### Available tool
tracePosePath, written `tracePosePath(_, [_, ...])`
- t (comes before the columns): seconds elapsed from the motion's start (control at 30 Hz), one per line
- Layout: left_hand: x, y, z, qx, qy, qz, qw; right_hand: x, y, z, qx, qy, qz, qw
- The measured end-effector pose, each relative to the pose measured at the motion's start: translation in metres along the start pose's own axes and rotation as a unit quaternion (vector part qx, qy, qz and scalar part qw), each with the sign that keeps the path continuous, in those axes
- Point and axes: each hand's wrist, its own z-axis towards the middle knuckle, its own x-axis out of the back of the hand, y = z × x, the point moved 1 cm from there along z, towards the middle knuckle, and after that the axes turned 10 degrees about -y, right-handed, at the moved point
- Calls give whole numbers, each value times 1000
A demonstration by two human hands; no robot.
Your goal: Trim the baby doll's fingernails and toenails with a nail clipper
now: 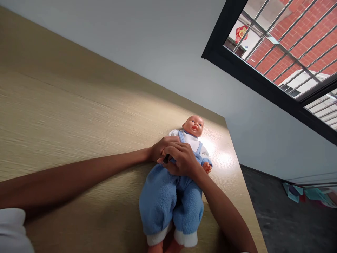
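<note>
A baby doll (158, 196) lies on its back on the wooden table, head pointing away from me. It wears fuzzy blue overalls with white cuffs and a white top. My left hand (163, 147) rests at the doll's chest and arm on the left side, its fingers curled and mostly covered by my other hand. Over the doll's middle, my right hand (183, 158) is closed with bent fingers, touching the left. A small dark stub (166, 159) shows between the right thumb and fingers; the rest of it is hidden. The doll's hand (207, 167) lies beside my right wrist.
The wooden tabletop (65, 105) runs along a grey wall (147, 38) and ends at a right edge. Beyond that edge is a dark floor (279, 221) with colourful items (293, 192) by the wall. A barred, black-framed window (263, 75) is at upper right.
</note>
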Motion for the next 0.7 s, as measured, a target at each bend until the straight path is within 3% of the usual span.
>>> tracePosePath(0.1, [0, 0, 0, 5, -32, -45, 998, 0, 1, 0, 5, 13, 0, 1000])
tracePosePath(0.33, [-1, -4, -2, 49, 2, -54, 997, -5, 5, -5, -22, -18, -19, 999])
tracePosePath(0.53, [-25, -15, -14, 124, 143, -14, 982, -5, 5, -3, 5, 8, -24, 1000])
tracePosePath(0.7, [-26, -21, -17, 125, 151, -22, 980, -1, 1, 0, 24, 24, -9, 999])
